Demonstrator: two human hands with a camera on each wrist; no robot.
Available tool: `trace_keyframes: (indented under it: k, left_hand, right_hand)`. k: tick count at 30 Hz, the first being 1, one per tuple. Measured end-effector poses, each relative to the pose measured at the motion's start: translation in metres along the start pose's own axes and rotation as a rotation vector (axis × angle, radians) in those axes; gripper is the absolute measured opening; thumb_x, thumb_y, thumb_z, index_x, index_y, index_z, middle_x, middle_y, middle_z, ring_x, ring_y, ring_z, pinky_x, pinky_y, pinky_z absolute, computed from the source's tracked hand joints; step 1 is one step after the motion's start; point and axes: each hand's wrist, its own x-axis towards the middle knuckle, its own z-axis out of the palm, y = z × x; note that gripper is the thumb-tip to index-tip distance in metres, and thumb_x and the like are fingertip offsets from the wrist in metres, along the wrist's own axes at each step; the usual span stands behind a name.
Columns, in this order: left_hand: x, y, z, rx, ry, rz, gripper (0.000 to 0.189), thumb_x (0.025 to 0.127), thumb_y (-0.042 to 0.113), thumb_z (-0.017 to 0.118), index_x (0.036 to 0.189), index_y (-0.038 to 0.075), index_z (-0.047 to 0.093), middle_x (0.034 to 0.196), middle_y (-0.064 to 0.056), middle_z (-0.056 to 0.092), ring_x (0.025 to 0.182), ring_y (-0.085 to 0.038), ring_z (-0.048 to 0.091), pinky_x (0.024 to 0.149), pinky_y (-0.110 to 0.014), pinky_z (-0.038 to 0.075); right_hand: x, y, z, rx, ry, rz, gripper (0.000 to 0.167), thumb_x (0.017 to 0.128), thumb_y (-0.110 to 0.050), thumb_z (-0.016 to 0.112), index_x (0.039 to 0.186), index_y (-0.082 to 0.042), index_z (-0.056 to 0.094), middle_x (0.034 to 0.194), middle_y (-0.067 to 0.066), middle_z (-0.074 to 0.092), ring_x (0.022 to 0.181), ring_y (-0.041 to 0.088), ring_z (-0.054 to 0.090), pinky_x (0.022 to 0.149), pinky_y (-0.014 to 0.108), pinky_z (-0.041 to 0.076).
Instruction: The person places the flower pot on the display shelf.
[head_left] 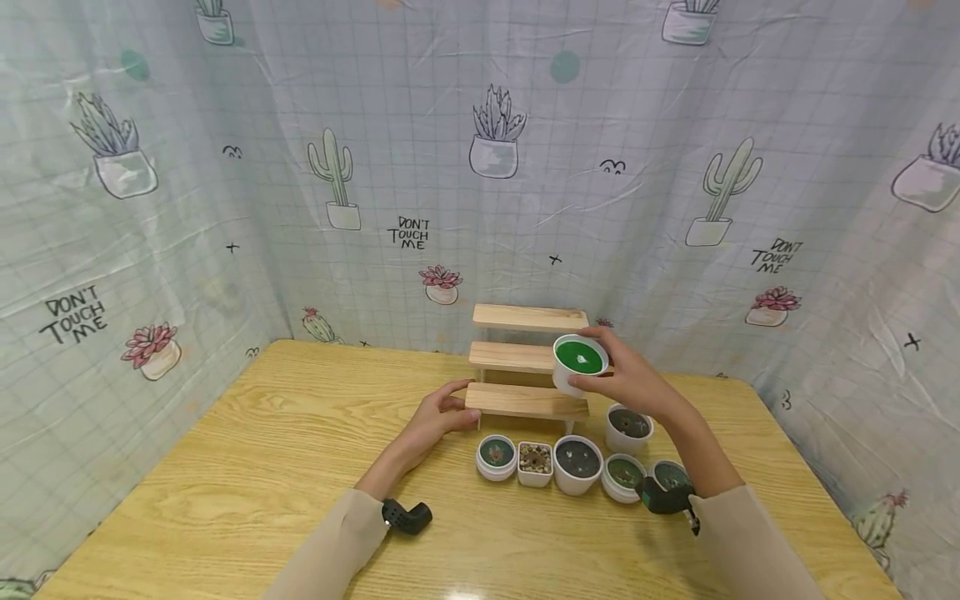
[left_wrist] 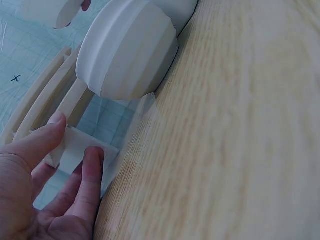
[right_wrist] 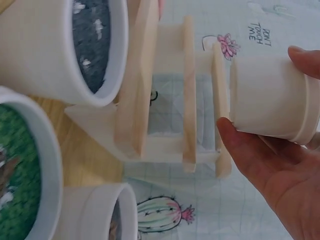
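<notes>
A three-step wooden shelf [head_left: 525,400] with white side supports stands near the back of the table. My left hand [head_left: 438,414] holds its left end, thumb on the lowest step's end and fingers at the white side support [left_wrist: 82,147]. In my right hand [head_left: 626,375] is a white pot [right_wrist: 270,97] with a green filling, gripped between thumb and fingers. In the head view the pot overlaps the right ends of the lower steps. In the right wrist view its base is close to the top step [right_wrist: 221,110].
In front of the shelf is a row of small pots: a round one [head_left: 497,457], a square one with pebbles [head_left: 535,464], a dark-filled one [head_left: 577,465] and a green-filled one [head_left: 623,477]. Two more pots, one grey-topped [head_left: 628,427], stand at right. A patterned curtain [head_left: 495,217] hangs behind.
</notes>
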Motion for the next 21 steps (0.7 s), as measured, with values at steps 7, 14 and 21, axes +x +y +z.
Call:
trace_keyframes:
  k: [7,14,21]
  left_hand:
    - [0.002,0.000,-0.002,0.005,0.005,-0.003,0.075,0.094,0.020,0.077,0.158,0.013,0.039,0.124,-0.021,0.067,0.099,-0.021,0.073,0.089,-0.032,0.060]
    - [0.003,-0.003,-0.004,0.003,0.006,-0.009,0.074,0.093,0.020,0.078,0.157,0.016,0.042,0.125,-0.021,0.067,0.100,-0.023,0.074,0.089,-0.033,0.060]
    - [0.002,-0.005,-0.002,0.007,0.009,-0.009,0.074,0.093,0.020,0.078,0.158,0.016,0.041,0.126,-0.022,0.067,0.100,-0.019,0.072,0.090,-0.033,0.060]
  right_hand:
    - [0.019,-0.007,0.003,0.009,0.002,-0.006,0.073,0.093,-0.023,0.079,0.152,-0.009,0.039,0.132,0.019,0.059,0.113,0.028,0.063,0.092,0.034,0.056]
    - [0.039,-0.017,0.008,0.003,0.017,-0.004,0.076,0.092,-0.029,0.080,0.153,-0.008,0.039,0.131,0.017,0.060,0.109,0.028,0.064,0.089,0.033,0.055]
    - [0.058,-0.028,0.013,0.022,0.041,0.016,0.079,0.092,-0.032,0.080,0.154,-0.010,0.037,0.134,0.016,0.057,0.110,0.028,0.063,0.085,0.030,0.054]
